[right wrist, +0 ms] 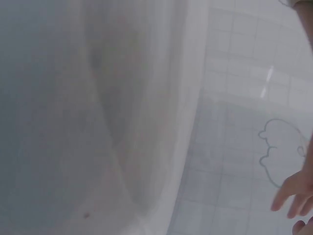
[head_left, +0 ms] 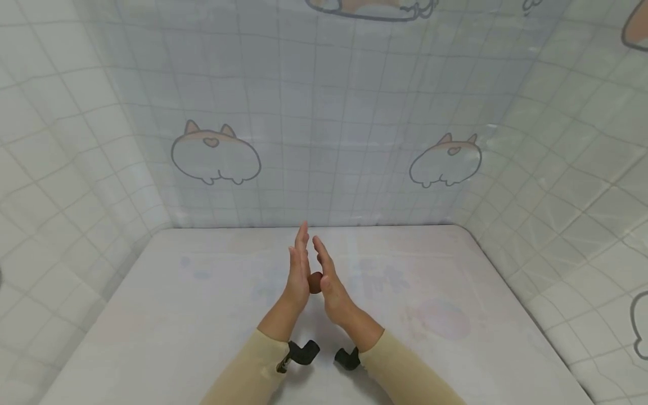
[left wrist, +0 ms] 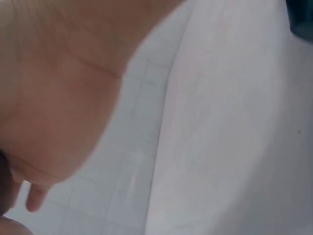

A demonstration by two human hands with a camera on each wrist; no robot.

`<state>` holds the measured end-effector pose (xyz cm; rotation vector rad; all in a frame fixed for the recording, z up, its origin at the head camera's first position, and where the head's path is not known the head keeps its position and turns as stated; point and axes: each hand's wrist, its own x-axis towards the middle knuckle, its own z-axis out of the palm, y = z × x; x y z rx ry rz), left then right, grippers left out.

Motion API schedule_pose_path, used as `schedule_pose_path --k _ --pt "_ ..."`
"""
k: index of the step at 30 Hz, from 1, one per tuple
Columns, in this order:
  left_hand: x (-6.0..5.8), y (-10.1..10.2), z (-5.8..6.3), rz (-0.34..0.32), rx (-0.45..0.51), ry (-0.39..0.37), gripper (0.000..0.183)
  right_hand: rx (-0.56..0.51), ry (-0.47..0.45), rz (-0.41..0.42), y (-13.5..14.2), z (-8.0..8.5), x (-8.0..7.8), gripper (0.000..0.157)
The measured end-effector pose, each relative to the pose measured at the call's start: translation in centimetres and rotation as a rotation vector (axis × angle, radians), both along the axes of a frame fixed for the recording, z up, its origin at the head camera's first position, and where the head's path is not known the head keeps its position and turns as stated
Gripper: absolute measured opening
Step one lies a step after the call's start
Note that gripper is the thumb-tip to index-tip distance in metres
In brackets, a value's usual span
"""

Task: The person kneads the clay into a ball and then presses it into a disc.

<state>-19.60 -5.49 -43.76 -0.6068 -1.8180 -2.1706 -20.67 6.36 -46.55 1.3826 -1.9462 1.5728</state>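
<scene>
Between the two palms sits a small, rounded brown ball [head_left: 315, 283], partly covered by the hands. My left hand [head_left: 300, 278] presses against its left side, fingers straight and pointing away toward the back wall. From the other side my right hand [head_left: 334, 289] touches it with the palm, its fingers also extended. The fingertips lean toward each other with a narrow gap. In the left wrist view the heel of the left hand [left wrist: 63, 103] fills the left side, and a dark brown edge of the ball [left wrist: 5, 183] shows at the border.
Below the hands spreads a white table [head_left: 202, 315] with faint pastel patterns. Gridded curtains with cartoon animals [head_left: 216, 157] enclose it at the back and both sides. A black wrist device [head_left: 304, 352] sits at the left cuff, another black device [head_left: 347, 359] at the right cuff.
</scene>
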Motion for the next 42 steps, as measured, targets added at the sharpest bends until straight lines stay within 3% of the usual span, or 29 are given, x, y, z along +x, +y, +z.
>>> schedule_pose_path --k 7,16,20,31,42 --pt "-0.2 -0.1 -0.9 0.013 -0.064 -0.065 0.087 -0.022 0.034 0.023 -0.3 0.4 0.7 0.085" --pt "0.5 0.5 -2.1 -0.029 -0.128 -0.153 0.084 -0.001 -0.047 -0.032 0.0 0.9 0.8 0.090" --pt "0.9 0.8 -2.0 -0.043 -0.155 -0.185 0.079 0.033 -0.028 -0.079 0.3 1.2 0.7 0.090" --pt "1.4 0.8 -1.4 -0.149 -0.118 -0.089 0.077 0.079 -0.028 -0.143 0.7 1.6 -0.8 0.086" --pt "1.1 -0.1 -0.8 -0.132 -0.023 -0.046 0.081 0.143 -0.262 -0.156 0.5 0.3 -1.4 0.086"
